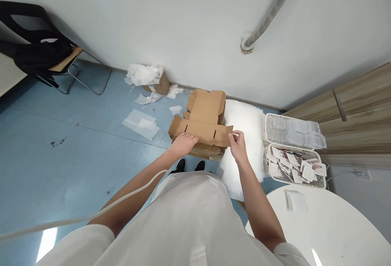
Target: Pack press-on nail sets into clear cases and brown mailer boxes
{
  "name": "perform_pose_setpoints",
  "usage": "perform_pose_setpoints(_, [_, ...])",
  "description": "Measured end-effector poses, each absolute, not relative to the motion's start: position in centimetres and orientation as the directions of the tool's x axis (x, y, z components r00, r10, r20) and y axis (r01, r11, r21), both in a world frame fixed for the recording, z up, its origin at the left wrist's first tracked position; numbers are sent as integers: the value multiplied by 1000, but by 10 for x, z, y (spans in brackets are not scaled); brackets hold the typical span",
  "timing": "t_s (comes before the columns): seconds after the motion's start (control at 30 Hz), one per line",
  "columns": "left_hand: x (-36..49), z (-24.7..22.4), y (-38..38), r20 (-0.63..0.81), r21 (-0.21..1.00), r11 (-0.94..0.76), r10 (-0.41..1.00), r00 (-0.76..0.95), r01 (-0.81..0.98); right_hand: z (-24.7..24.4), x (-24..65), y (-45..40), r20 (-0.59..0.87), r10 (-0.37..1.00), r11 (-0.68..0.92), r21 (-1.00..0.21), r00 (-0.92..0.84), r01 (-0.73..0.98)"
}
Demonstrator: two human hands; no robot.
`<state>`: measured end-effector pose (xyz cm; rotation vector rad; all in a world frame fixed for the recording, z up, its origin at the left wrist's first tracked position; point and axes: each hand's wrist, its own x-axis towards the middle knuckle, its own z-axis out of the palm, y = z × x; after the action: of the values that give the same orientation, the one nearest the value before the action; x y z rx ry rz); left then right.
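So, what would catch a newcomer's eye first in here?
Probably the slotted brown cardboard at the centre, lying over a cardboard stack, with the person's left grip on its near edge and right grip pinching its right end. Next, the bulky white bundle just right of it, then the white basket of jumbled printed cards farther right. By the wall, crumpled white sheets top a small brown box.

Left forearm (pixel 139 186): bare, extended forward and inward. Left hand (pixel 182 144): back upward, fingers (pixel 191 136) together, pointing rightward. Right forearm (pixel 255 196): bare, angled forward and inward. Right hand (pixel 239 146): thumb and fingers pinched. Torso (pixel 189 213): white-shirted. Feet (pixel 181 164): two, dark-shod, apart.
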<state>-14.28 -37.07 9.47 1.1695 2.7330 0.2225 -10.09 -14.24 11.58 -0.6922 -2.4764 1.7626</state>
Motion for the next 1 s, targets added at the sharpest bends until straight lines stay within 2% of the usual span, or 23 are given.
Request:
perform_pose_setpoints(0.07, [-144, 93, -370, -76, 197, 691, 718, -692, 695, 126, -88, -147, 15, 396, 522, -826, -918, 212])
perform_pose_setpoints(0.1, [-144, 93, -370, -64, 199, 690, 718, -693, 696, 130, -81, -151, 128, 362, 635, -759, -923, 143])
perform_pose_setpoints(0.17, [-144, 93, -370, -36, 202, 686, 718, -695, 699, 138, -69, -162, 229, 174, 768, -640, -958, -14])
perform_pose_setpoints(0.27, [-144, 96, -370, -4, 200, 681, 719, -695, 704, 137, -57, -183, 137, -211, 810, -530, -968, -252])
perform_pose_setpoints(0.3, [-145, 97, -371, 5, 199, 677, 722, -692, 708, 133, -55, -189, 71, -290, 823, -490, -954, -286])
perform_pose_setpoints(0.37, [-146, 101, -372, 27, 194, 666, 730, -683, 720, 121, -54, -201, -59, -319, 876, -399, -946, -270])
perform_pose_setpoints(0.5, [-148, 110, -376, 97, 191, 641, 741, -664, 743, 99, -57, -210, -244, -214, 941, -312, -946, -132])
perform_pose_setpoints(0.63, [-147, 124, -384, 202, 215, 623, 725, -658, 752, 92, -59, -209, -332, -170, 924, -380, -928, -33])
perform_pose_setpoints(0.8, [-140, 141, -395, 337, 305, 590, 668, -664, 748, 100, -61, -200, -419, -144, 795, -588, -896, 147])
perform_pose_setpoints(0.87, [-136, 145, -398, 339, 336, 568, 671, -659, 751, 108, -59, -196, -394, -156, 670, -716, -906, 196])
perform_pose_setpoints(0.93, [-131, 145, -402, 312, 347, 543, 702, -641, 764, 119, -54, -192, -304, -175, 486, -854, -937, 186])
perform_pose_setpoints(1.0, [-127, 142, -404, 277, 344, 516, 743, -610, 785, 129, -48, -190, -221, -121, 308, -935, -968, 175])
